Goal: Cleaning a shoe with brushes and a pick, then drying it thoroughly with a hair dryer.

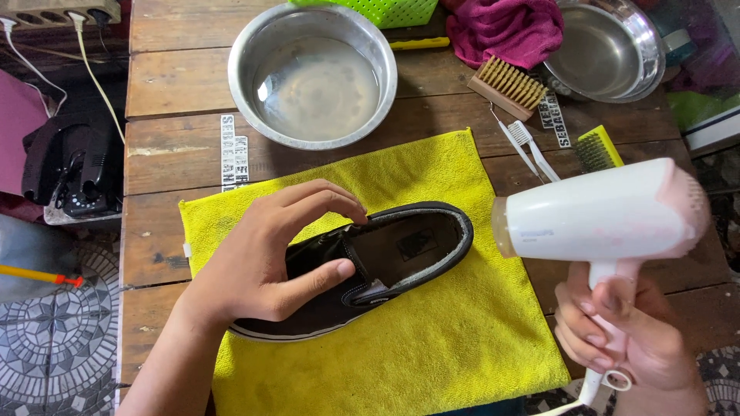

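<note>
on the yellow cloth, left hand has its grip clamped on the black shoe; right hand has its grip closed around the hair dryer.

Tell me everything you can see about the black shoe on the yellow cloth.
The black slip-on shoe looks like canvas, with a white sole edge and a dark insole bearing a printed mark. It lies tilted on its side on the yellow microfibre cloth, opening facing up and toward the hair dryer. The left hand grips its upper, thumb at the opening. The toe is hidden under that hand.
</note>
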